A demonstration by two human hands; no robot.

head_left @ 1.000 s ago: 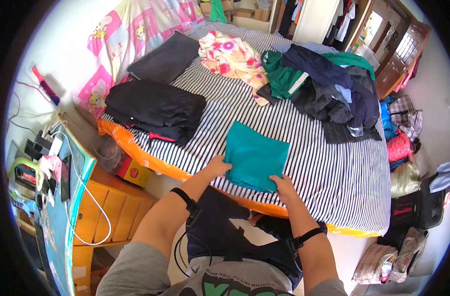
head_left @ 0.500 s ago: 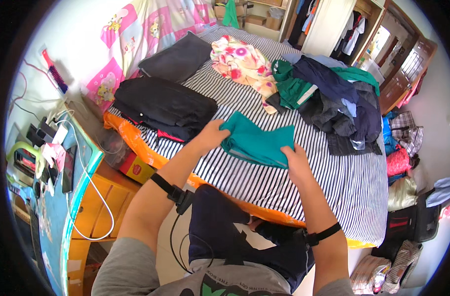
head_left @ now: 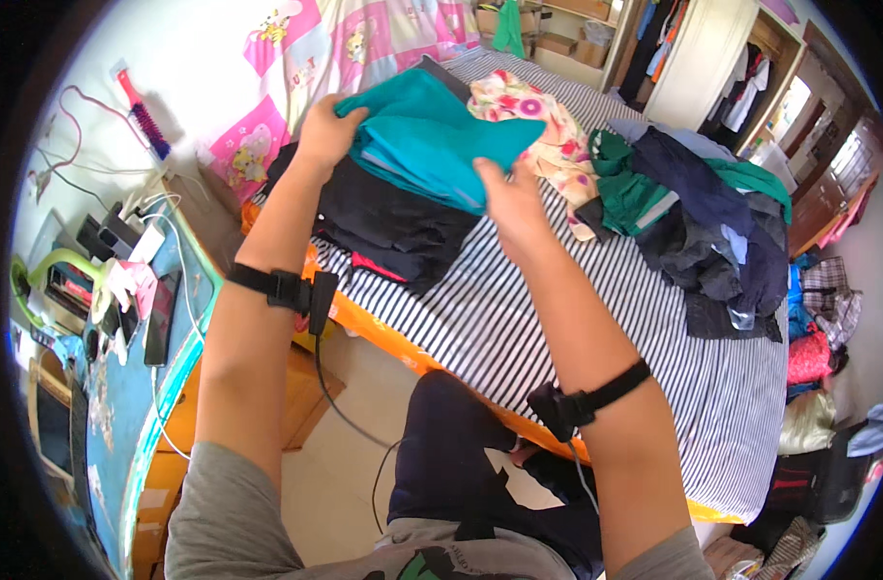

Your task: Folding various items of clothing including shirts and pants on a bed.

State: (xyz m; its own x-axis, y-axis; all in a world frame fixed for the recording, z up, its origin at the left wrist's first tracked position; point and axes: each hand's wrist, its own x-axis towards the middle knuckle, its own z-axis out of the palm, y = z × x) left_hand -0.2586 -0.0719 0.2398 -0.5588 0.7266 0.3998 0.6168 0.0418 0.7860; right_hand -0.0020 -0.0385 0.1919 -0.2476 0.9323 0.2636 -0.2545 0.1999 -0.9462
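Note:
A folded teal garment (head_left: 432, 135) is stretched between my two hands, raised over the left part of the bed. My left hand (head_left: 327, 135) pinches its left corner. My right hand (head_left: 512, 205) grips the lower right edge, thumb on top. Beneath the cloth lies a stack of folded black clothes (head_left: 393, 227), with a bit of red showing at its near side. The teal fabric covers part of this stack and most of a dark grey folded cloth (head_left: 447, 77) behind it.
A striped sheet (head_left: 519, 309) covers the bed. Rumpled dark and green clothes (head_left: 712, 213) are heaped on the right, beside a floral blanket (head_left: 548, 121). At left stands a blue-topped desk (head_left: 113, 416) with cables and small items. Bags (head_left: 804, 425) line the right side.
Both hands have carried the teal garment away from me and to the left, from the bare striped sheet to over the black stack. The view has shifted slightly.

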